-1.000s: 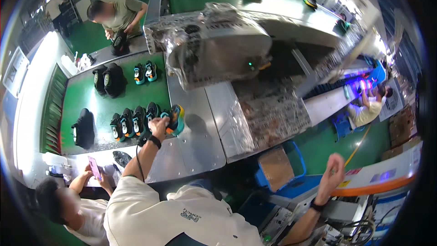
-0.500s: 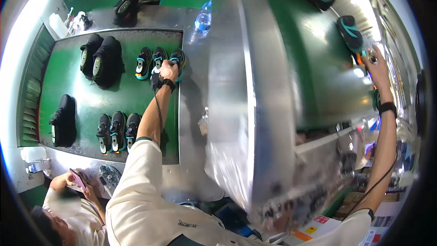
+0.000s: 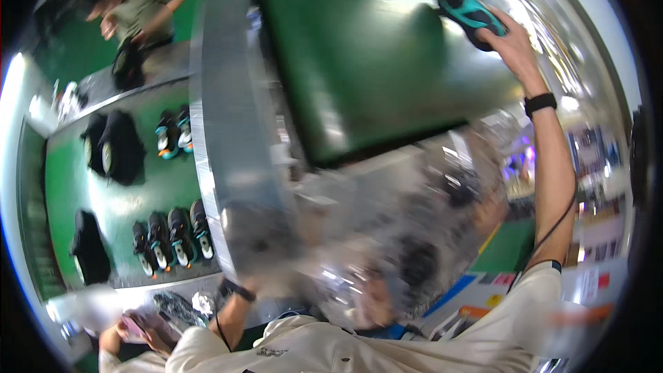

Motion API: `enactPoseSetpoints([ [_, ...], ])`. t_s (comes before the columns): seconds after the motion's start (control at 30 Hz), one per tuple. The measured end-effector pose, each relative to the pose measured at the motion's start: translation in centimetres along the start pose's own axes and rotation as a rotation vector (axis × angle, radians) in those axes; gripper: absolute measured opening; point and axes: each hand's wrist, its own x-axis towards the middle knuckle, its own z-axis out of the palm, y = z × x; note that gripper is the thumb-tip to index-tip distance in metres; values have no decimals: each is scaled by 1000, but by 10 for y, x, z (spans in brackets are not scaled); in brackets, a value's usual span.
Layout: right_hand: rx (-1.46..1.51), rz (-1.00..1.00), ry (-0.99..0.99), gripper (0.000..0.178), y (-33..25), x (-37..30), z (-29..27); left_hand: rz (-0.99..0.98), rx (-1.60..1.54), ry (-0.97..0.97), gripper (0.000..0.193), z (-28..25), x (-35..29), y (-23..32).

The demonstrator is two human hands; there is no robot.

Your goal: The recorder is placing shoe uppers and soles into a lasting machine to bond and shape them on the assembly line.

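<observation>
Green conveyor belt (image 3: 359, 76) carrying 1 teal shoe (image 3: 468, 12), green table (image 3: 155, 183) with shoe pairs (image 3: 173, 233)

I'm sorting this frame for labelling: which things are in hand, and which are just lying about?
In hand:
- teal and black shoe, gripped by the right hand
- green belt under it

Lying about:
- shoe row
- shoe pair
- black bags

Left hand: blurred, grip unclear.

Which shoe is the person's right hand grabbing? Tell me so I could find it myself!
Find the big green belt running up the middle of the picture, past the silvery metal frame. At its far upper-right end the right hand rests on a black and teal shoe. It lies alone there, while the other shoes sit in rows on the green table far left.
</observation>
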Motion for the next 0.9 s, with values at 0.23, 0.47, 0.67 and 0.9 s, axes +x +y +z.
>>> enactPoseSetpoints([
  [0.23,-356,-398,312,56,-20,-194,-156,-284,370,-1024,50,259,-141,24],
  [0.47,-379,25,311,61,-73,-501,-241,21,36,-1344,73,445,-233,-56],
  [0.67,-92,672,464,89,-130,-731,-259,-307,283,-1345,39,439,-329,-199],
  [0.9,910,1107,1424,65,-176,-1022,-260,-438,884,-1817,43,382,-508,-381],
])
